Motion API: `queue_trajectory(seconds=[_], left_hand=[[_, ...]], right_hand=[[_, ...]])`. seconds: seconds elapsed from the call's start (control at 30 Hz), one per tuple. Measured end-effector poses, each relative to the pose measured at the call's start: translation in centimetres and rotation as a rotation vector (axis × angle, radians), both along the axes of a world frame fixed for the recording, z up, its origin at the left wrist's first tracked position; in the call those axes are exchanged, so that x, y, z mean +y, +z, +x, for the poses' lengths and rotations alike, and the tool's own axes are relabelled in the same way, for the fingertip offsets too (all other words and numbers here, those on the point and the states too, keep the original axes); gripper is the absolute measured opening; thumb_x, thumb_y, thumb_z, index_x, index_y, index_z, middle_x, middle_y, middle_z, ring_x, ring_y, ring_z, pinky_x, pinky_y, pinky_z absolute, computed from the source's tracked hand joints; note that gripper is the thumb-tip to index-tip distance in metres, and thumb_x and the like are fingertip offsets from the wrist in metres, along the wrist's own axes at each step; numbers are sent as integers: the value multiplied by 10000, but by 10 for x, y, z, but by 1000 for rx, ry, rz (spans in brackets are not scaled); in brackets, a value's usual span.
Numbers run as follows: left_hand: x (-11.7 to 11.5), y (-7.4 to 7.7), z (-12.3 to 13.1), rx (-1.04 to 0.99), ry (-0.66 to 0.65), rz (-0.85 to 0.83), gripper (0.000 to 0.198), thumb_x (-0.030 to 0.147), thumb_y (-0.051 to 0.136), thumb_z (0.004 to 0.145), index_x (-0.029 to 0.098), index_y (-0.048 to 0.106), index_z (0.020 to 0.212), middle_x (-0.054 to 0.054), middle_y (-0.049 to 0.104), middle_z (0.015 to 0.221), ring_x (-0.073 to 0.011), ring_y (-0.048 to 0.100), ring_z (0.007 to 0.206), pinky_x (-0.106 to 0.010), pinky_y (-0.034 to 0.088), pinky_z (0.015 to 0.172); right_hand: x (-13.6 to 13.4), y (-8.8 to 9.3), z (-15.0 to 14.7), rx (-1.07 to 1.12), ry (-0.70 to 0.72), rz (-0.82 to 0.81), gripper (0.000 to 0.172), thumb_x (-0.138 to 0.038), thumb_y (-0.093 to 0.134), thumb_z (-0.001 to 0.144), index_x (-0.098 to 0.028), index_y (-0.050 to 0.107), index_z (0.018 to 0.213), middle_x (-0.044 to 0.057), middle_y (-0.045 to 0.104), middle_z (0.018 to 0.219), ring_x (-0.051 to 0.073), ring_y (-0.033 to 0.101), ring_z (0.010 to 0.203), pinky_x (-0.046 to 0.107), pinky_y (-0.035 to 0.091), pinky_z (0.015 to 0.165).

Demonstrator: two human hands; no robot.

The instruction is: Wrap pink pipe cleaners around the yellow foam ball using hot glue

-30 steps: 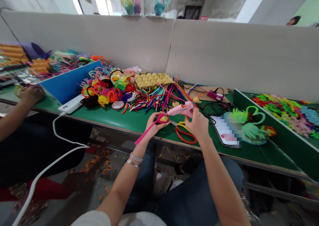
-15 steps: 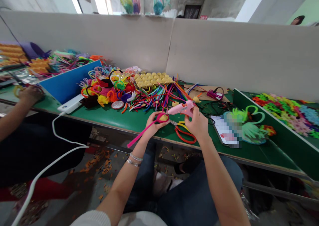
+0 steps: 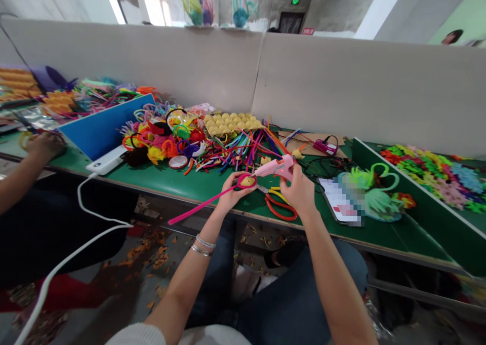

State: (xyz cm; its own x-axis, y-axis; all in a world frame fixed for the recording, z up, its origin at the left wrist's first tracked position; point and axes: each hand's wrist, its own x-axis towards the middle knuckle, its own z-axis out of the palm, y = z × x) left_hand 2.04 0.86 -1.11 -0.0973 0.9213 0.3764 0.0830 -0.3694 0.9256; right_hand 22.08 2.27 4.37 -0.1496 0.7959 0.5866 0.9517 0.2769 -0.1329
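My left hand [image 3: 232,193] holds a small yellow piece [image 3: 248,181] with a magenta pipe cleaner [image 3: 197,206] curled around it; the free end sticks out to the lower left. In my right hand [image 3: 301,190] is a pink glue gun [image 3: 275,167], its nozzle at the upper right edge of the yellow piece. Red-and-yellow-handled scissors [image 3: 281,213] lie on the green table between my hands. Behind them is a pile of coloured pipe cleaners [image 3: 231,152].
A yellow egg-tray piece [image 3: 233,123] stands behind. Right of my hands lie a phone [image 3: 339,203] and green swan-like figures [image 3: 379,198]. A blue divider [image 3: 110,124] and white power strip [image 3: 108,161] are left, near another person's hand [image 3: 45,145].
The free end of the magenta pipe cleaner has swung out left and slightly up. The glue gun stays at the yellow piece. The whole view has shifted slightly.
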Motion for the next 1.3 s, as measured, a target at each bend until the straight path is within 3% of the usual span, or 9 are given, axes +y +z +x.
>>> queue_trajectory(seconds=[1.3], left_hand=[[-2, 4, 0, -78, -24, -21, 490, 343, 767, 600, 182, 573, 1020, -68, 627, 1030, -187, 616, 926, -309, 507, 815]], right_hand=[[1, 5, 5, -23, -33, -14, 281, -266, 424, 775, -129, 493, 1011, 110, 624, 796, 225, 570, 667, 281, 340, 509]])
